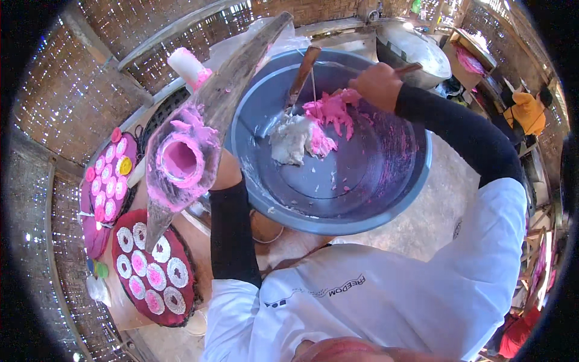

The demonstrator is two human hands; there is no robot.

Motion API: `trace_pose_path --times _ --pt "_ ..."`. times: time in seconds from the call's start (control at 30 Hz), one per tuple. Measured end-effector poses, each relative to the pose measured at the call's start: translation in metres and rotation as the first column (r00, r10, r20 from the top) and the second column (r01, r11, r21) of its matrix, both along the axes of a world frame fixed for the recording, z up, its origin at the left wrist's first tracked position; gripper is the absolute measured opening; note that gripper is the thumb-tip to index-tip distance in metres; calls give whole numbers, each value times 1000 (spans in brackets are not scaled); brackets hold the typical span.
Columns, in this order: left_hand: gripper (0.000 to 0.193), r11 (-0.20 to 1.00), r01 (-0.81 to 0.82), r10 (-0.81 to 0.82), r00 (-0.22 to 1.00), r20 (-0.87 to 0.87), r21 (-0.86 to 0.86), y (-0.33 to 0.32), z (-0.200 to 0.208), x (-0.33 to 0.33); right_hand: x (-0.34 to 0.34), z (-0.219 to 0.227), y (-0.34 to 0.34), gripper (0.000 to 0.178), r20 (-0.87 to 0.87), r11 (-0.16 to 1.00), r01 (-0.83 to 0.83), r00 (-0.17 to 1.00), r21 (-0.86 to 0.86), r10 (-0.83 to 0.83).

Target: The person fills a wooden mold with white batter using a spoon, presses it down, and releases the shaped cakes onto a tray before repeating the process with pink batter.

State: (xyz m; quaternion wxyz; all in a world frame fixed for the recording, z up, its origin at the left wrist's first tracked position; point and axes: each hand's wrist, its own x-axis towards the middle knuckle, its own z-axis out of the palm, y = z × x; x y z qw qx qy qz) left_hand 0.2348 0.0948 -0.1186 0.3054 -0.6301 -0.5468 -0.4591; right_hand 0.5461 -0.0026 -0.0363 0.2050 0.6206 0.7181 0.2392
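Observation:
A wide blue-grey basin (386, 199) holds a lump of white dough (289, 142) and a lump of pink dough (332, 111). My right hand (379, 84) is closed at the far side of the pink dough, and a short wooden handle (410, 67) sticks out of the fist. A second wooden-handled tool (301, 72) leans in the basin. My left wrist (228, 172) reaches under a long wooden plank (241, 66). The plank carries a round mould opening smeared with pink dough (181, 160). The fingers of that hand are hidden behind it.
Two round dark-red trays (120, 283) (129, 148) at the left carry several pink and white dough rings. A white cylinder (186, 63) lies behind the plank. A metal pot (416, 48) stands at the back right. Woven bamboo walls surround the spot; a person in orange (528, 111) is at the right.

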Motion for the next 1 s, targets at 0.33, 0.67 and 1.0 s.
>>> trace_pose_path --times 0.33,0.67,1.0 --pt "39 995 103 -103 978 181 11 -6 8 4 41 -75 41 16 -62 992 -123 991 -33 120" --pt "38 974 198 -216 960 177 114 0 -2 -3 -1 -3 -20 10 -70 991 -56 996 -120 48" --pt "38 982 166 -178 972 151 89 -1 7 2 47 -68 47 20 -193 989 -122 976 -81 104"
